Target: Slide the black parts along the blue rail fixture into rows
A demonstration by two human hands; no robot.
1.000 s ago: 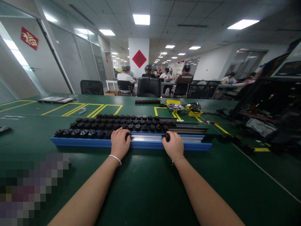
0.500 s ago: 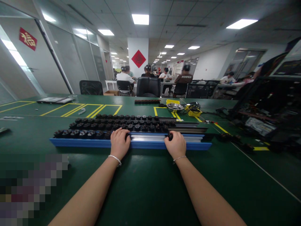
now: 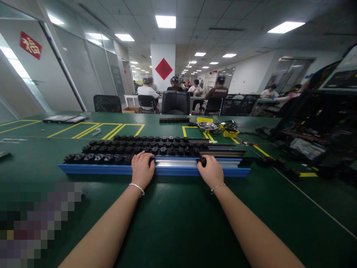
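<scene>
A long blue channel rail (image 3: 178, 171) with a silvery inside lies across the table in front of me. Round black socket-like modules (image 3: 107, 159) fill its left part in a row. My left hand (image 3: 142, 168) curls over the rail at the right end of that row, its fingers around a black module that is mostly hidden. Farther right, my right hand (image 3: 211, 170) grips a black round module (image 3: 203, 161) at the rail, thumb on the near side. Between my hands the silvery channel (image 3: 176, 163) is bare.
Behind the blue rail lie more dark rails (image 3: 223, 153) carrying black modules. A metal bowl (image 3: 206, 127), yellow trays and coiled cables (image 3: 230, 126) stand farther back. Cluttered equipment (image 3: 309, 130) occupies the right side. Several people sit at tables beyond.
My right hand has slid slightly to the right along the rail with the black module. My left hand has stayed nearly still.
</scene>
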